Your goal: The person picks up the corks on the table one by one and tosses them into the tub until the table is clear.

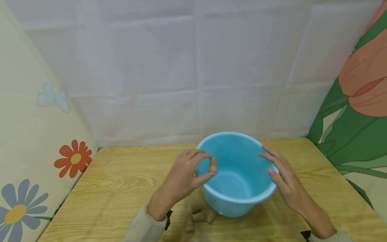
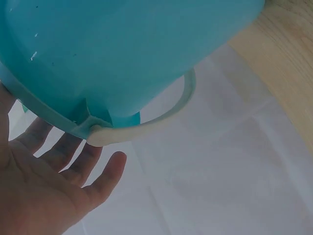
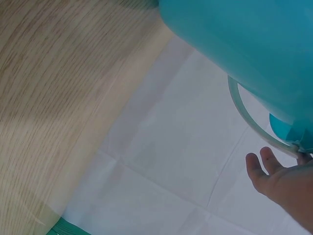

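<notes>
A light blue bucket (image 1: pixel 232 201) stands upright on the wooden table. Over its left rim, my left hand (image 1: pixel 181 176) pinches a small tan cork (image 1: pixel 213 165) between thumb and forefinger. The other fingers of the left hand (image 2: pixel 54 181) spread beside the rim near the white handle (image 2: pixel 146 129), while the cork is out of sight in the left wrist view. At the opposite rim, my right hand (image 1: pixel 287 183) rests with its fingers loosely extended. Several more corks (image 1: pixel 198 216) lie on the table at the bucket's near left foot, some partly shaded.
The wooden table (image 1: pixel 121 181) reaches back to a white cloth wall (image 1: pixel 151 67). Flower-printed panels flank it, the left panel (image 1: pixel 30 134) pale and the right panel (image 1: pixel 356 134) with a large tulip. The bucket's handle hangs along its far side.
</notes>
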`<state>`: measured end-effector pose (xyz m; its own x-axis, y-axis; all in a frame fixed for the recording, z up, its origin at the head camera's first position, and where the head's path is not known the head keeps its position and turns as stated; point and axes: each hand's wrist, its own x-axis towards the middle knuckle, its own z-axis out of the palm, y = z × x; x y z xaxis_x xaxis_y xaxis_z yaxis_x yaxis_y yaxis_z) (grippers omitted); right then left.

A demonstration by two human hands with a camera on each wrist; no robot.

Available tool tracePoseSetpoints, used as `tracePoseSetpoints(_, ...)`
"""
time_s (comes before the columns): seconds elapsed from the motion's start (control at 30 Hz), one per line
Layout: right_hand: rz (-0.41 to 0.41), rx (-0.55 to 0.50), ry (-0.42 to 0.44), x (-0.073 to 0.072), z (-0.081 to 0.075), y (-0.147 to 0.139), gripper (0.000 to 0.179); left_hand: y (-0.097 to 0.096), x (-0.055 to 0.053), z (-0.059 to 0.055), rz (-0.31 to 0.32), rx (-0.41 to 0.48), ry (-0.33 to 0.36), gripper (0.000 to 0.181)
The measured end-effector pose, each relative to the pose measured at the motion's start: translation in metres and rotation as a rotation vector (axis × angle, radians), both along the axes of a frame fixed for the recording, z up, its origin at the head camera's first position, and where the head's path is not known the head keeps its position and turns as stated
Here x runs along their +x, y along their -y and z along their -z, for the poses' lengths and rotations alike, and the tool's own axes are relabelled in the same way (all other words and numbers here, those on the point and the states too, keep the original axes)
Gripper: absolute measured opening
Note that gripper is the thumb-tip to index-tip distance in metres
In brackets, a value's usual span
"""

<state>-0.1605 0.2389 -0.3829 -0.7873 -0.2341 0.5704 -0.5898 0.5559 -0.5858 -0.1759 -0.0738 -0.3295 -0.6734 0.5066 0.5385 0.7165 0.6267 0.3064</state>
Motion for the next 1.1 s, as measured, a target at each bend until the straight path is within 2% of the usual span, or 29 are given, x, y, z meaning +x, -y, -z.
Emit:
tracePoseSetpoints(0.37,-0.004,-0.001,0.000,-0.0015,0.0007,0.0004,0.045,-0.0021,0.0011,-0.0031,-0.021,-0.003,0.105,0.036)
tracePoseSetpoints(0.67,-0.009,-0.006,0.012,-0.0014,0.0009,-0.0017,0.046,-0.0045,0.0002,-0.0037,-0.027,-0.005,0.114,0.034)
tracePoseSetpoints(1.1,-0.002,0.003,0.000,-0.0010,0.0008,-0.0008,0.047,-0.0044,0.0026,-0.0053,-0.050,-0.004,0.178,0.038)
